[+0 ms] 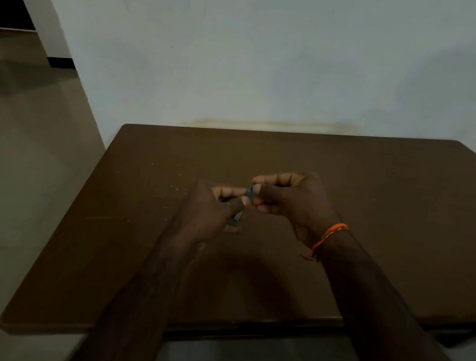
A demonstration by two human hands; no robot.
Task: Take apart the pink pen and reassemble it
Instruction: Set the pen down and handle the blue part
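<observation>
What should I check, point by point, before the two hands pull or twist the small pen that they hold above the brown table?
1. Both hands on the pen: ok. The left hand and the right hand pinch the small dark greenish pen between their fingertips.
2. Pen colour is pink, as the task says: not ok. The visible part looks greenish in this dim light.
3. Pen is one piece or already apart: cannot tell; the fingers hide it.
4. Work is over the brown wooden table, so dropped parts land there: ok.
5. Orange thread bracelet away from the pen: ok.
</observation>
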